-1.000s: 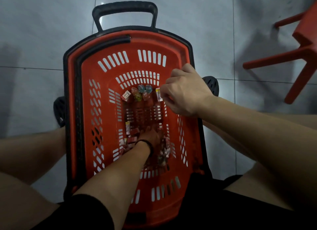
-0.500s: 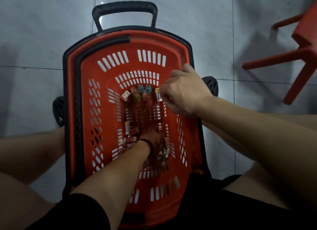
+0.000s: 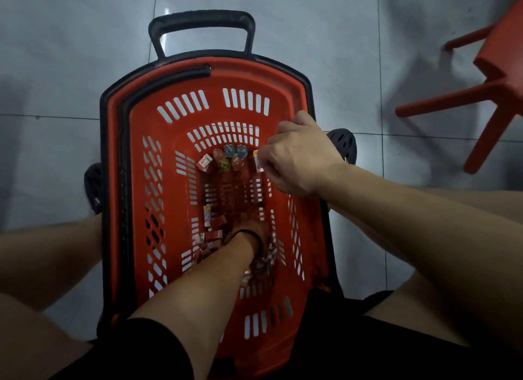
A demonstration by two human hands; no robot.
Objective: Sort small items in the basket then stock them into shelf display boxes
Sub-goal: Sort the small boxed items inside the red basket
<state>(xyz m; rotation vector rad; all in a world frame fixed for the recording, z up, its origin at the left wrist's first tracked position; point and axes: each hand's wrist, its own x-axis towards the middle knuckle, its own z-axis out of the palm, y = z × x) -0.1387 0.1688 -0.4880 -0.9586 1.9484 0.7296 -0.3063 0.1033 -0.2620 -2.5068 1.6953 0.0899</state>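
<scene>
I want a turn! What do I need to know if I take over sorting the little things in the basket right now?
Left hand: down in the mixed pile at the near end of the red basket; its fingers are hidden.
Right hand: fingers curled, over the far right corner beside a slim packet; whether it holds anything is unclear.
Done: a few round colourful items and a small box sit grouped at the far end.
Left: sort the rest of the pile, then stock the shelf display boxes, which are not in view.
</scene>
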